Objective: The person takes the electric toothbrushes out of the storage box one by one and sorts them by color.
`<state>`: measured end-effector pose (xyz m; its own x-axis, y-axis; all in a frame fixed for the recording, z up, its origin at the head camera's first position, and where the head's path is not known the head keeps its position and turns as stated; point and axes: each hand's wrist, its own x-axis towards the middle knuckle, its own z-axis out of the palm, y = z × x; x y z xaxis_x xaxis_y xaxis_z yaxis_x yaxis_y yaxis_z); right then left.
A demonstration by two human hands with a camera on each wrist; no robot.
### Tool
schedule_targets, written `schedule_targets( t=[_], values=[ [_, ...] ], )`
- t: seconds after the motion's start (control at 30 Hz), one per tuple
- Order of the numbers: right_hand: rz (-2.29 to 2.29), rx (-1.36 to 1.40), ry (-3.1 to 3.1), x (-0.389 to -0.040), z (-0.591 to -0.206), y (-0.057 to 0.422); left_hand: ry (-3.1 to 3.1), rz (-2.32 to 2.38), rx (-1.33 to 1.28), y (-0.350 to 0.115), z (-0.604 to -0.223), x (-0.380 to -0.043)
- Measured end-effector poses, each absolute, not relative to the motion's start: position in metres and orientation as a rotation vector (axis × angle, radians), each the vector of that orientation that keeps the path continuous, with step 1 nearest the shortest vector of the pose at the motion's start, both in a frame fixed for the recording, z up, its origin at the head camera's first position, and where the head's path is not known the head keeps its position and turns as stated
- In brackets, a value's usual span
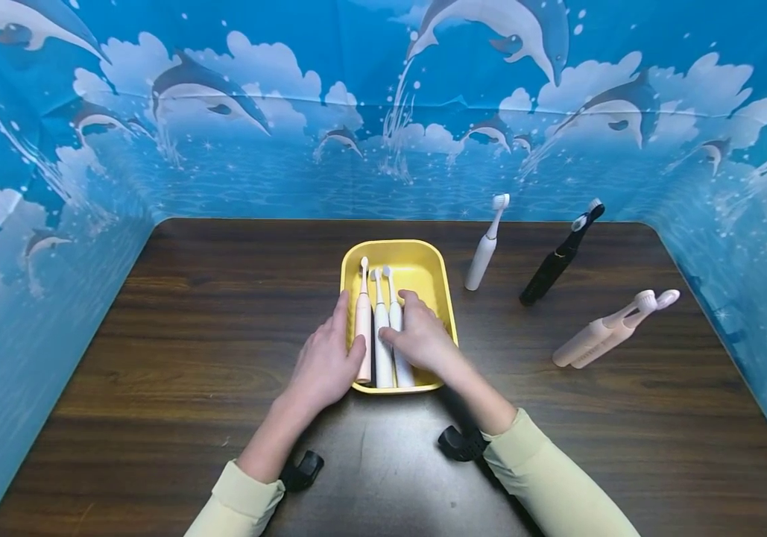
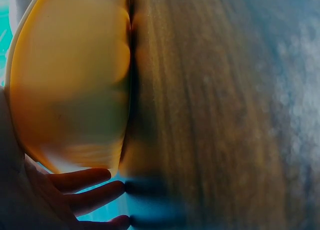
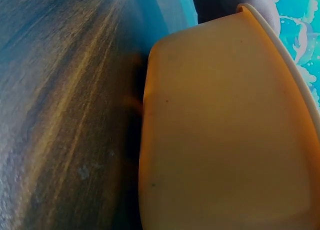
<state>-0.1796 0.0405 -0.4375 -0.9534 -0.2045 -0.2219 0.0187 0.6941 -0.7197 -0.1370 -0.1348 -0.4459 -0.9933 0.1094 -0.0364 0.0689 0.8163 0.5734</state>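
Inside a yellow tray [image 1: 423,280] lie several electric toothbrushes side by side, heads toward the far end. At the left is a pale pink toothbrush [image 1: 364,321], then a dark sliver of another, a white toothbrush [image 1: 382,350] and a second white toothbrush [image 1: 405,365]. My left hand [image 1: 325,358] rests along the tray's left side, its thumb over the pink toothbrush; in the left wrist view straight fingers [image 2: 95,197] reach past the tray. From the right, my right hand [image 1: 423,335] reaches over the wall and holds the rightmost white toothbrush between thumb and fingers; its fingertips are partly hidden.
Right of the tray, a white toothbrush [image 1: 482,257] and a black toothbrush [image 1: 551,268] stand on the dark wooden table [image 1: 222,298]. Two pale pink toothbrushes [image 1: 598,339] stand close together nearer the right edge. A blue dolphin-print curtain [image 1: 289,171] surrounds the table's back and sides.
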Motion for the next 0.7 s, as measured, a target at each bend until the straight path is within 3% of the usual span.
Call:
schedule_targets(
  t=[0.7],
  values=[
    [-1.286, -0.281, 2.681, -0.1719, -0.4344, 0.0386, 2.942, 0.925, 0.153, -0.1370, -0.4467, -0.1362]
  ],
)
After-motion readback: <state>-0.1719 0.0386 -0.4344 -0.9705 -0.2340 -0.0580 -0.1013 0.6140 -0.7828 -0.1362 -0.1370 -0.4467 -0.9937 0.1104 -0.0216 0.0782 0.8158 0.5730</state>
